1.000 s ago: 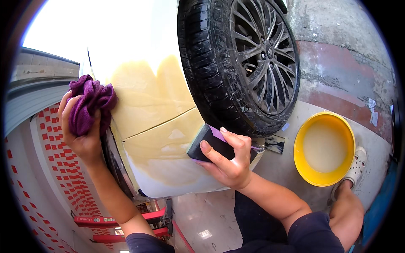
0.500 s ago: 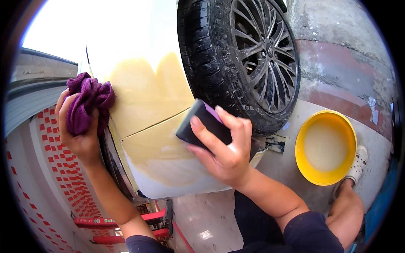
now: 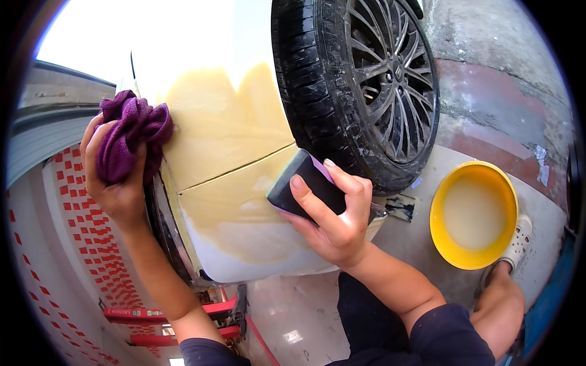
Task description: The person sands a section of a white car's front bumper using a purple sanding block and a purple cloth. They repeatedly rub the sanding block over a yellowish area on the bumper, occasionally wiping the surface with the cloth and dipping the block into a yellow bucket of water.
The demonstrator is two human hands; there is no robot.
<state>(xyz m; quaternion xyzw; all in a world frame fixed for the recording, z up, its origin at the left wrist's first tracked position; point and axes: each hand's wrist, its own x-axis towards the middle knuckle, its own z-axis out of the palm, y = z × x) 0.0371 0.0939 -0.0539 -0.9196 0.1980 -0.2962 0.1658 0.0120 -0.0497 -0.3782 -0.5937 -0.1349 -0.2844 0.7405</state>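
A crumpled purple cloth [image 3: 131, 137] is gripped in my left hand [image 3: 119, 198], at the left edge of a car body panel. My right hand [image 3: 339, 222] is closed around a dark sanding block [image 3: 314, 189] with a pale greenish face and a purple layer along one side. The block's pale face is turned to the panel, near the wheel; whether it touches cannot be made out. Yellowish filler [image 3: 229, 128] covers much of the white panel [image 3: 256, 259], on both sides of a narrow seam. Wet-looking smears show on the lower part.
A black tyre [image 3: 314, 91] with a dark multi-spoke rim [image 3: 390, 79] stands right beside the panel. On the floor at the right is a yellow bucket [image 3: 441, 213] of cloudy liquid, next to my foot in a white clog [image 3: 520, 241]. Red metal lift arms [image 3: 146, 316] lie at the lower left.
My view has shifted slightly, so panel and wheel sit a little farther right. The right hand and block are slightly farther right in view; both hands keep their holds.
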